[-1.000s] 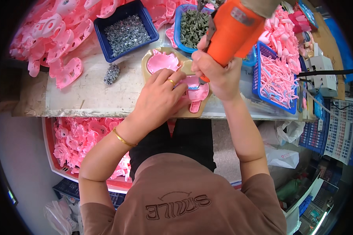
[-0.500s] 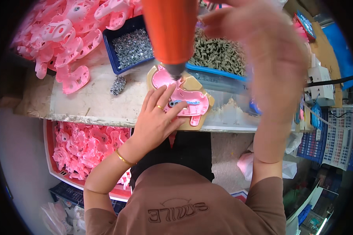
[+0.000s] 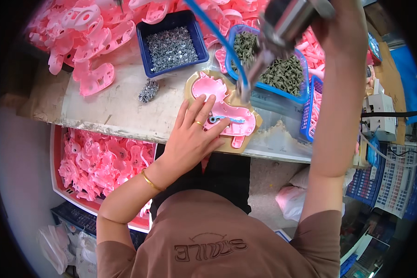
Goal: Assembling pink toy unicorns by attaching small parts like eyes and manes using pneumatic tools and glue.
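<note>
A pink plastic half shell (image 3: 240, 112), shaped like a toy animal, lies in a tan fixture (image 3: 190, 88) at the table's front edge. Within the shell are a light blue strip (image 3: 236, 120) and a small dark ring (image 3: 212, 119). My left hand (image 3: 195, 121) rests on the shell, fingers spread, holding nothing. At the upper right my right hand (image 3: 343, 28) is closed around a silver gun-shaped tool (image 3: 287, 28), blurred by motion; its narrow nozzle points down beside the fixture. A blue hose (image 3: 213, 30) runs down to near the nozzle tip; I cannot tell where it joins.
Behind the fixture stand a dark blue tray (image 3: 204, 53) of small metal parts and a blue basket (image 3: 306, 90) of grey-green pieces. A screw-covered clump (image 3: 149, 91) sits on the table (image 3: 97, 104). Pink shells (image 3: 95, 78) pile up left; a red-edged bin (image 3: 56, 171) holds more below.
The orange tool over the shell has gone from view. My right hand, empty-looking and blurred before, now grips the silver tool. The left hand keeps its place on the shell.
</note>
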The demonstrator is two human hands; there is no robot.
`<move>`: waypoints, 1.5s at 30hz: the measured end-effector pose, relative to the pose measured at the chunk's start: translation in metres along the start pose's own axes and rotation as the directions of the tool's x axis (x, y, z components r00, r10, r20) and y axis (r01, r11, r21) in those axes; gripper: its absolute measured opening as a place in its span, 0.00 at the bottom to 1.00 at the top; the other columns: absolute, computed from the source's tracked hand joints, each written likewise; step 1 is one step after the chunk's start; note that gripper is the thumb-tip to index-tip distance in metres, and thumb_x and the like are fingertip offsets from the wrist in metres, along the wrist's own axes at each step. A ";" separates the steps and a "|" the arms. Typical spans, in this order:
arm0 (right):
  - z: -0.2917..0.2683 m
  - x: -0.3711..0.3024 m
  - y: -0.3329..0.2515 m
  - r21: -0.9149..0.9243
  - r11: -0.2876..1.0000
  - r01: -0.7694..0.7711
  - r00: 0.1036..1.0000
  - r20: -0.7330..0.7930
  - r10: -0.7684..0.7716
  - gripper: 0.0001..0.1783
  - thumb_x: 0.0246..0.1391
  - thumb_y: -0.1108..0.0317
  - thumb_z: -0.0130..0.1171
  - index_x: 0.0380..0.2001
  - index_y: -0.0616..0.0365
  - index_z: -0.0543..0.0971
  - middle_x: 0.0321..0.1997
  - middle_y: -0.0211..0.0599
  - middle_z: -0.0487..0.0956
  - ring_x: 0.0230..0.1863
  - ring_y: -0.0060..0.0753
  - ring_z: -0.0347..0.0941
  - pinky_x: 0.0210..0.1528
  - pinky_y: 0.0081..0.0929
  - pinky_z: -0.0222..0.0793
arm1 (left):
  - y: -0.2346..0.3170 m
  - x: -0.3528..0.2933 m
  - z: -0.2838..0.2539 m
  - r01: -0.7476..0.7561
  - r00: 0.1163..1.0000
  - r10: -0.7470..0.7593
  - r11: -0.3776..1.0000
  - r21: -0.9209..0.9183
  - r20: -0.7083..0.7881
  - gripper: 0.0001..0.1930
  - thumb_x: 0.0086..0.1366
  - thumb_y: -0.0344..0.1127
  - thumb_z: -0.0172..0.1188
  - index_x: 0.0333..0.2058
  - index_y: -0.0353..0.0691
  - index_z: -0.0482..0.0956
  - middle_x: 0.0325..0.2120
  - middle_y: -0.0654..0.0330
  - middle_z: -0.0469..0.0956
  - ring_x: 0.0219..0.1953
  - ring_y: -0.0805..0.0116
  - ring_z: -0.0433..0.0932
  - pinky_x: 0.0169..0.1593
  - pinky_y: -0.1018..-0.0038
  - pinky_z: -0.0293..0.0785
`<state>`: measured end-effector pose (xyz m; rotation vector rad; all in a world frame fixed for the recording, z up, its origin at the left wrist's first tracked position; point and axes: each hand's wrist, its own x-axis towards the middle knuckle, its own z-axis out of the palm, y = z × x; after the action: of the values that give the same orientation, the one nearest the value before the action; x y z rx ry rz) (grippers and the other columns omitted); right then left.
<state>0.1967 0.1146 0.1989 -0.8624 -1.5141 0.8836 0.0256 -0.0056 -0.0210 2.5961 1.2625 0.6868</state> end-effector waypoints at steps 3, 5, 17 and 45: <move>-0.017 -0.002 0.055 0.328 0.797 0.507 0.805 0.150 -0.574 0.21 0.48 0.72 0.58 0.46 0.73 0.76 0.27 0.39 0.76 0.24 0.29 0.70 0.31 0.22 0.67 | 0.003 0.001 -0.001 -0.009 1.000 0.009 1.000 0.017 0.001 0.23 0.59 0.49 0.66 0.54 0.56 0.77 0.67 0.49 0.60 0.69 0.50 0.58 0.70 0.48 0.52; 0.036 -0.032 0.014 0.213 0.964 0.160 0.985 -0.092 -0.144 0.34 0.50 0.71 0.57 0.60 0.72 0.63 0.23 0.39 0.75 0.22 0.26 0.69 0.28 0.20 0.65 | 0.000 -0.001 -0.001 0.000 0.999 -0.002 0.999 0.054 0.035 0.24 0.59 0.49 0.65 0.54 0.56 0.77 0.67 0.50 0.61 0.69 0.50 0.58 0.70 0.48 0.52; 0.035 -0.059 0.024 0.311 0.948 0.068 0.996 -0.073 -0.048 0.34 0.53 0.75 0.59 0.63 0.67 0.63 0.23 0.35 0.77 0.15 0.19 0.65 0.18 0.19 0.60 | 0.003 -0.001 0.001 -0.005 1.000 0.005 0.998 0.057 0.008 0.23 0.60 0.49 0.65 0.54 0.56 0.78 0.67 0.48 0.61 0.69 0.50 0.58 0.70 0.48 0.53; -0.007 0.005 -0.001 -0.088 0.926 0.368 0.914 -0.146 -0.378 0.19 0.56 0.58 0.65 0.42 0.62 0.76 0.23 0.28 0.75 0.24 0.18 0.73 0.27 0.17 0.70 | 0.001 0.001 0.001 -0.037 0.997 0.036 0.999 -0.005 -0.066 0.16 0.61 0.43 0.64 0.47 0.50 0.79 0.62 0.50 0.67 0.68 0.44 0.59 0.70 0.46 0.53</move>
<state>0.2033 0.1188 0.2026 -0.6380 -1.5027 0.4787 0.0271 -0.0056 -0.0216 2.6179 1.2317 0.7875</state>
